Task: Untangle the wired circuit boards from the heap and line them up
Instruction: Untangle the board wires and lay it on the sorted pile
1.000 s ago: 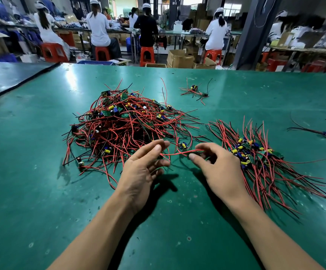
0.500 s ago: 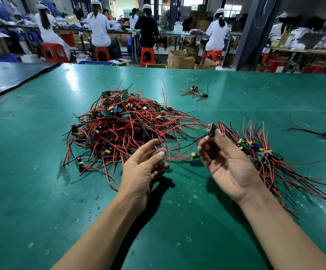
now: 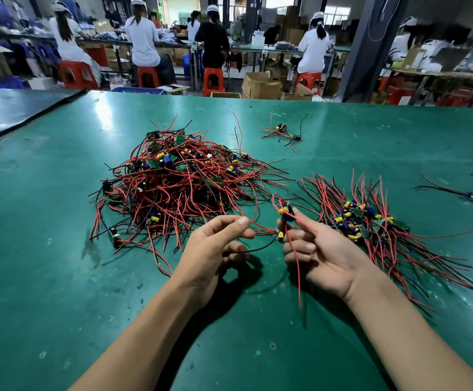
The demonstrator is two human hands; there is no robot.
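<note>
A tangled heap (image 3: 184,182) of small circuit boards with red and black wires lies on the green table (image 3: 46,249), left of centre. To the right, a row of lined-up boards (image 3: 370,218) lies with wires fanned out. My right hand (image 3: 320,249), palm up, pinches a small board (image 3: 286,211) with yellow and blue parts; its red wire hangs down over the palm. My left hand (image 3: 215,244) pinches a red wire (image 3: 257,225) that runs across to the right hand, and a black wire passes under its fingers.
A few loose wired boards (image 3: 283,132) lie at the back centre, and others (image 3: 466,193) at the far right edge. Beyond the table's far edge, people sit on red stools at benches, with cardboard boxes (image 3: 260,86) on the floor.
My right hand has lifted a board off the table and turned it up between its fingertips, wires trailing. My left hand has closed its fingertips on the red wire.
</note>
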